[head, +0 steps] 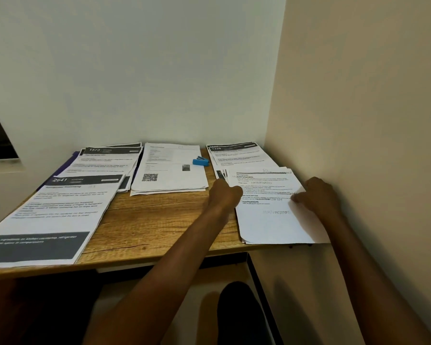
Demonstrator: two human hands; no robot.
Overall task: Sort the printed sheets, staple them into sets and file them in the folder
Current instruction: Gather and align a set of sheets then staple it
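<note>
Wood-grain surface (144, 220) in a room corner, covered with sorted piles of printed sheets. At the near right, a stack (271, 215) of text pages lies fanned and slightly askew, its near edge at the edge of the surface beside the wall. The left hand (225, 192) grips the stack's left edge, fingers curled at the paper; the right hand (317, 195) presses down on the right edge, fingertips bent onto the top page. Behind this stack lies a pile headed 1228 (237, 155). In the middle sits a pile with a QR code (169, 170), and a small blue stapler (200, 161) rests on its far right corner. On the left are piles headed 1573 (105, 160) and 2641 (55, 210). A purple folder (73, 157) shows under the 1573 pile.
</note>
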